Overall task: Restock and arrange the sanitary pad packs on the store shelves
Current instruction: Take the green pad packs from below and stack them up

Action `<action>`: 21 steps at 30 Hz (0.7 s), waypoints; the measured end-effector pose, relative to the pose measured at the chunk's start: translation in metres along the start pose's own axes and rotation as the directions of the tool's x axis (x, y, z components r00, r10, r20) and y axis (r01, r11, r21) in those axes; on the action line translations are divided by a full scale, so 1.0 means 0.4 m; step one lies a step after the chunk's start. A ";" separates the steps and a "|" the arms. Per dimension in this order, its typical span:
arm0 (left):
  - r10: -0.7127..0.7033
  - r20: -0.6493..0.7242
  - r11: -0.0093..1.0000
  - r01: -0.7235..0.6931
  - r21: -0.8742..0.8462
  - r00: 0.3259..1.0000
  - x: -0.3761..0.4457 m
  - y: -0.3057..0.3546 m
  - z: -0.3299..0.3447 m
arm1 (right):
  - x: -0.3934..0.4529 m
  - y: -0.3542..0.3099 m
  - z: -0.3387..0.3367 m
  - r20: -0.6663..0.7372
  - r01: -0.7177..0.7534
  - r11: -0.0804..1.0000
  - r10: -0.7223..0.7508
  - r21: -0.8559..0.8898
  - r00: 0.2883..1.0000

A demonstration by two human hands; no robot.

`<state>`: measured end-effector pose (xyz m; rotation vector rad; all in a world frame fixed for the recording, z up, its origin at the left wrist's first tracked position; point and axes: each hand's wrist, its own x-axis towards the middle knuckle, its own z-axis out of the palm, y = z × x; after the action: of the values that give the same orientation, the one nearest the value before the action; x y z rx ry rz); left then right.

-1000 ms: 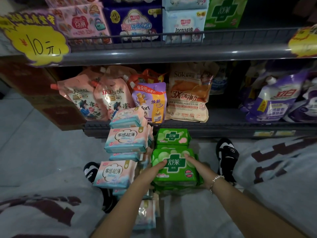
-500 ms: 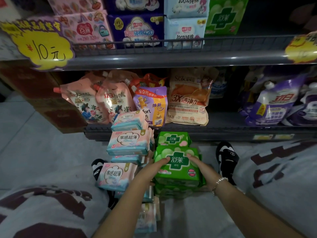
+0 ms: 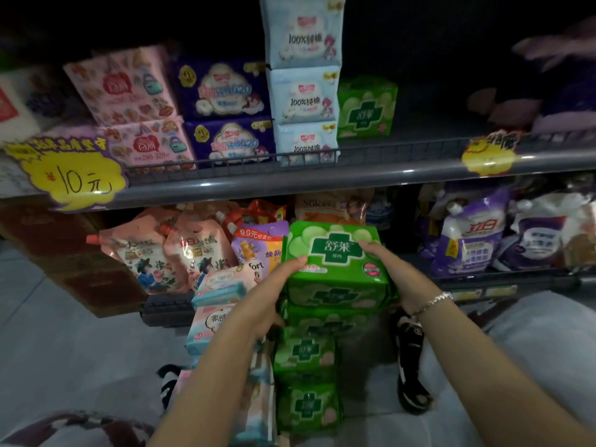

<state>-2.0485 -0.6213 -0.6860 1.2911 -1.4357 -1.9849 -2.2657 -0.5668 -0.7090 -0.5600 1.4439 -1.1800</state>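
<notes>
Both hands have lifted a stack of green sanitary pad packs (image 3: 335,253) off the floor pile since half a second ago, when the packs still sat low among the others, and the view has tipped upward to show more of the upper shelf. At this moment the left hand (image 3: 271,295) grips the stack's left side with the thumb lying across the top pack's face, and the right hand (image 3: 392,272), which wears a beaded bracelet, clasps the right side with fingers curled over the top edge. At least 2 packs are held together, raised in front of the lower shelf's detergent pouches (image 3: 174,250). More green packs (image 3: 306,379) remain stacked on the floor below the hands, beside a column of pink and blue pad packs (image 3: 222,285). On the upper shelf (image 3: 290,185), 1 matching green pack (image 3: 366,108) stands alone, with dark bare shelf space to its right; to its left stand pale blue packs (image 3: 303,91), purple packs (image 3: 225,108) and pink packs (image 3: 132,108). Judging from this, restocking is at an early stage: the green row needs most of its stock, and the pink and blue packs wait untouched. A yellow price sign (image 3: 74,175) reading 10 yuan hangs from the shelf's grey front rail. Pale grey floor tiles (image 3: 64,333) lie underfoot in a dim aisle, and a black and white shoe (image 3: 409,366) shows beside the pile.
</notes>
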 end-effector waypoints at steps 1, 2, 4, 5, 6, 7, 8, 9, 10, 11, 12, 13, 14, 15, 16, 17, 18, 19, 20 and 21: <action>0.025 -0.003 1.000 -0.025 0.013 1.000 -0.002 0.044 0.007 | -0.004 -0.046 -0.005 -0.005 0.041 0.999 -0.041 -0.009 0.999; 0.050 -0.017 0.999 -0.049 0.018 0.999 -0.001 0.083 0.014 | -0.009 -0.091 -0.012 -0.007 0.080 0.997 -0.080 -0.022 0.997; 0.109 -0.014 0.994 -0.109 0.015 0.994 -0.004 0.166 0.032 | -0.021 -0.183 -0.028 -0.005 0.137 0.990 -0.138 -0.045 0.990; 0.137 -0.005 0.990 -0.137 0.018 0.991 -0.002 0.204 0.040 | -0.029 -0.225 -0.036 -0.014 0.152 0.987 -0.153 -0.059 0.988; 0.165 0.012 0.986 -0.165 0.014 0.986 0.000 0.243 0.049 | -0.037 -0.267 -0.045 -0.026 0.169 0.983 -0.171 -0.073 0.985; 0.185 0.025 0.983 -0.185 0.008 0.982 -0.008 0.284 0.065 | -0.045 -0.305 -0.053 -0.043 0.193 0.977 -0.198 -0.088 0.979; 0.214 0.033 0.977 -0.214 0.003 0.976 -0.008 0.319 0.076 | -0.056 -0.342 -0.060 -0.055 0.229 0.969 -0.235 -0.094 0.971; 0.243 0.032 0.970 -0.243 0.003 0.970 -0.009 0.353 0.090 | -0.065 -0.376 -0.067 -0.062 0.268 0.959 -0.274 -0.090 0.960; 0.279 0.028 0.960 -0.279 0.009 0.960 -0.005 0.386 0.105 | -0.075 -0.410 -0.077 -0.076 0.299 0.950 -0.306 -0.085 0.949; 0.307 0.016 0.952 -0.307 0.010 0.952 -0.003 0.417 0.124 | -0.086 -0.442 -0.086 -0.090 0.324 0.942 -0.331 -0.085 0.939; 0.339 0.015 0.941 -0.339 0.016 0.941 0.004 0.445 0.141 | -0.098 -0.472 -0.096 -0.100 0.349 0.934 -0.356 -0.084 0.929; 0.364 0.023 0.931 -0.365 0.019 0.931 0.008 0.472 0.160 | -0.108 -0.498 -0.109 -0.106 0.377 0.923 -0.383 -0.074 0.918; 0.381 0.037 0.924 -0.381 0.024 0.924 0.017 0.495 0.179 | -0.117 -0.522 -0.123 -0.109 0.407 0.911 -0.412 -0.063 0.905; 0.390 0.050 0.919 -0.392 0.031 0.919 0.019 0.515 0.201 | -0.122 -0.542 -0.137 -0.116 0.437 0.897 -0.441 -0.061 0.890; 0.402 0.063 0.914 -0.404 0.031 0.914 0.032 0.532 0.220 | -0.125 -0.561 -0.151 -0.125 0.462 0.884 -0.467 -0.064 0.876; 0.411 0.067 0.910 -0.413 0.020 0.909 0.042 0.548 0.241 | -0.126 -0.577 -0.162 -0.138 0.479 0.875 -0.483 -0.066 0.865; 0.423 0.069 0.906 -0.424 0.007 0.904 0.057 0.562 0.260 | -0.123 -0.593 -0.173 -0.151 0.492 0.868 -0.496 -0.065 0.855; 0.427 0.073 0.904 -0.428 -0.013 0.901 0.072 0.576 0.279 | -0.118 -0.609 -0.183 -0.163 0.501 0.863 -0.504 -0.063 0.848; 0.433 0.084 0.901 -0.432 -0.032 0.897 0.090 0.591 0.297 | -0.111 -0.627 -0.193 -0.176 0.512 0.857 -0.514 -0.059 0.840; 0.438 0.095 0.899 -0.435 -0.050 0.894 0.108 0.606 0.314 | -0.103 -0.644 -0.201 -0.188 0.524 0.850 -0.524 -0.055 0.831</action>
<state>-2.2252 -0.6840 -0.4828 0.7688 -1.5750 -1.7750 -2.4002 -0.6029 -0.4740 -0.9015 1.5020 -1.7085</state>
